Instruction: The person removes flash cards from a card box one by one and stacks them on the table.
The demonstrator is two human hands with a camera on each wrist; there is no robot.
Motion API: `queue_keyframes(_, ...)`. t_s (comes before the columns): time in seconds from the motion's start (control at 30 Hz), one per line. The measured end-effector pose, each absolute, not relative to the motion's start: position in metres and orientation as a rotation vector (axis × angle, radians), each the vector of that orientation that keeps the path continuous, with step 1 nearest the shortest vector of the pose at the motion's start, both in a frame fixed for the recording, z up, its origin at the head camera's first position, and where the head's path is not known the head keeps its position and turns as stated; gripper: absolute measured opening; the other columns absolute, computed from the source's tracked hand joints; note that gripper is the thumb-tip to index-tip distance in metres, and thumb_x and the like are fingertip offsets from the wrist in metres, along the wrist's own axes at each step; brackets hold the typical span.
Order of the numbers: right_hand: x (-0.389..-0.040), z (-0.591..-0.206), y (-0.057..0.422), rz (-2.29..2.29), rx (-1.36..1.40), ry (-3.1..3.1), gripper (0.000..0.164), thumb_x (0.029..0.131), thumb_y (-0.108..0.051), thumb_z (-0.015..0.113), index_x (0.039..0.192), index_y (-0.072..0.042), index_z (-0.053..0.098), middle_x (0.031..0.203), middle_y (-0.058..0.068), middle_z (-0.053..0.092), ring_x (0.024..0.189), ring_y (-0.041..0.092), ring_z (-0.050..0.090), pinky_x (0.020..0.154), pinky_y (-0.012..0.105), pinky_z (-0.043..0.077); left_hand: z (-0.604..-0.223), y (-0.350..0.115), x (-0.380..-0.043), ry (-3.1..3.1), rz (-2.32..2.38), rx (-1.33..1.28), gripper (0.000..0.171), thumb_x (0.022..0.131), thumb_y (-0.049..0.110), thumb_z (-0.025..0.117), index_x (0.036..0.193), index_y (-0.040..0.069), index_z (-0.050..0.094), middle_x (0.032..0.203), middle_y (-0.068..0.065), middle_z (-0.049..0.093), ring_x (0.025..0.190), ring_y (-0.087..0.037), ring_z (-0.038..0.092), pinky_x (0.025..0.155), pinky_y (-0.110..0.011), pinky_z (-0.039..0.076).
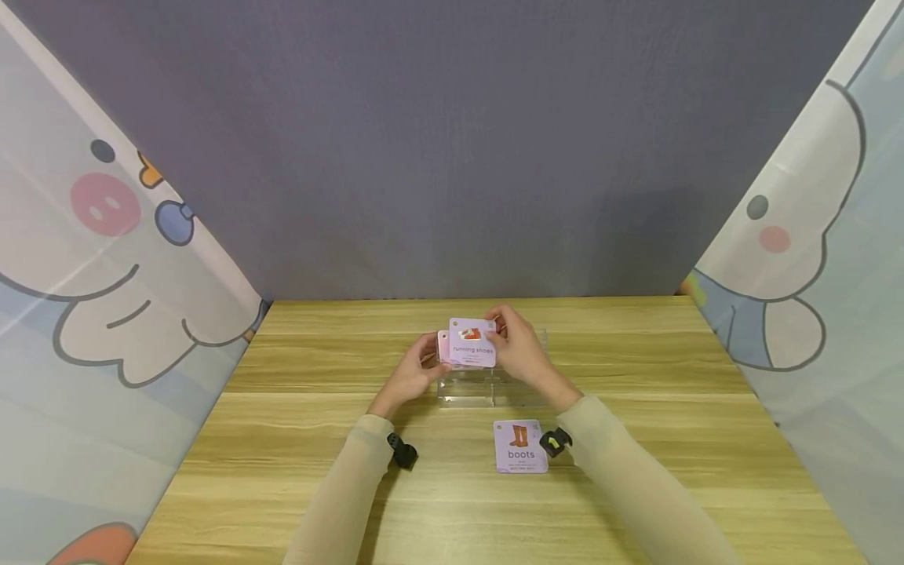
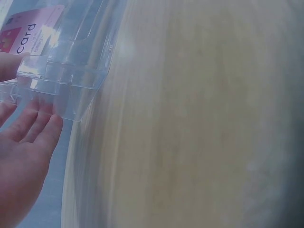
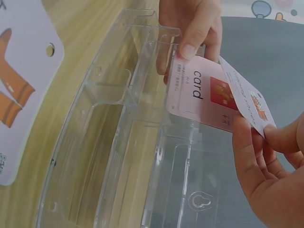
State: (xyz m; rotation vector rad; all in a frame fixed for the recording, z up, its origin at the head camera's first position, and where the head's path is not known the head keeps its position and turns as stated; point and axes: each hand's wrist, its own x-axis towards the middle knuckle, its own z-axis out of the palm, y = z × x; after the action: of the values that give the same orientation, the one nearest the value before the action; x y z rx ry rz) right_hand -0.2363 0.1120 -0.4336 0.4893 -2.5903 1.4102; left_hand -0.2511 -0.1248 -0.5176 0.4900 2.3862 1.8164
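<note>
My right hand pinches a square lilac flash card reading "running shoes" between thumb and fingers, at its right edge. Just behind it, a pink flash card reading "card" stands in the upper back part of a clear plastic rack. In the right wrist view the two cards lie close together and partly overlap; whether they touch I cannot tell. My left hand grips the rack's left end, thumb over the front rim by the pink card and fingers beneath, as the left wrist view shows.
A lilac "boots" flash card lies face up on the wooden table, in front of the rack and beside the right wrist. A grey panel rises behind the table. Cartoon-printed cloths flank both sides.
</note>
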Motion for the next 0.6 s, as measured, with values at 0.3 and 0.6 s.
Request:
queue_keyframes(0.3, -0.231, -0.427, 0.119, 1.485, 0.487, -2.588, 0.024, 0.097, 0.003, 0.062, 0.120, -0.004, 0.057, 0.095, 0.011, 0.057, 0.080, 0.021, 0.054, 0.056, 0.024, 0.049, -0.517, -0.124, -0.251, 2.404, 1.804, 0.486, 0.064, 0.089, -0.002, 0.072, 0.146, -0.001, 0.044, 0.138, -0.021, 0.055, 0.133, -0.038, 0.050, 0.118, -0.049, 0.038)
queue_keyframes(0.6, -0.225, -0.421, 0.123, 1.513, 0.481, -2.584, 0.025, 0.097, 0.004, 0.063, 0.120, -0.005, 0.058, 0.095, 0.012, 0.056, 0.079, 0.022, 0.055, 0.049, 0.025, 0.052, -0.516, -0.123, -0.251, 2.418, 1.799, 0.482, 0.062, 0.090, -0.002, 0.072, 0.146, -0.002, 0.044, 0.138, -0.021, 0.056, 0.132, -0.038, 0.051, 0.117, -0.047, 0.040)
